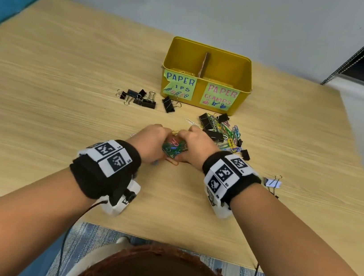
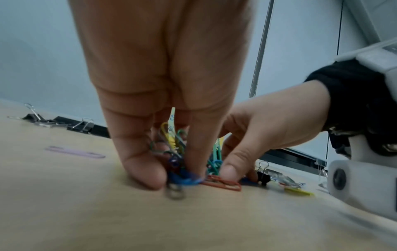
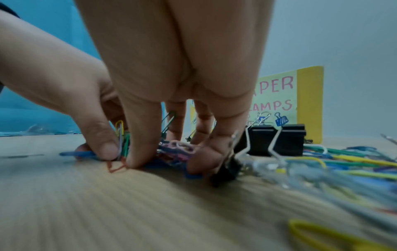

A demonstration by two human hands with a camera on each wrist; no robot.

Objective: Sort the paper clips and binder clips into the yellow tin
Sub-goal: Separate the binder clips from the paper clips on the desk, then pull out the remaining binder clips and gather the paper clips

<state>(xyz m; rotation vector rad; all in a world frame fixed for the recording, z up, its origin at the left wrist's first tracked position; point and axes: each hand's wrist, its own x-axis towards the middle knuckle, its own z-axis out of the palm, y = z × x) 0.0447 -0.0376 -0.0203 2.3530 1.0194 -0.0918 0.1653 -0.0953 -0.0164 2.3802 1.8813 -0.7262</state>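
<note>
A bundle of coloured paper clips [image 1: 173, 147] sits on the table between my two hands. My left hand [image 1: 152, 140] and right hand [image 1: 195, 143] curl round it from either side, fingertips down on the wood. The left wrist view shows the left fingers [image 2: 139, 166] pinching the clips [image 2: 176, 152], with a red clip [image 2: 223, 184] lying flat beneath. The yellow tin [image 1: 199, 93] stands beyond, split by a cardboard divider [image 1: 204, 63]. Its labels read paper clips on the left and paper clamps on the right.
Black binder clips [image 1: 139, 99] lie left of the tin, and one more [image 1: 169, 104] in front of it. A mixed pile of clips [image 1: 222, 129] spreads to my right. A white binder clip [image 1: 273, 182] lies near the right edge. A purple paper clip [image 2: 75, 152] lies alone at left.
</note>
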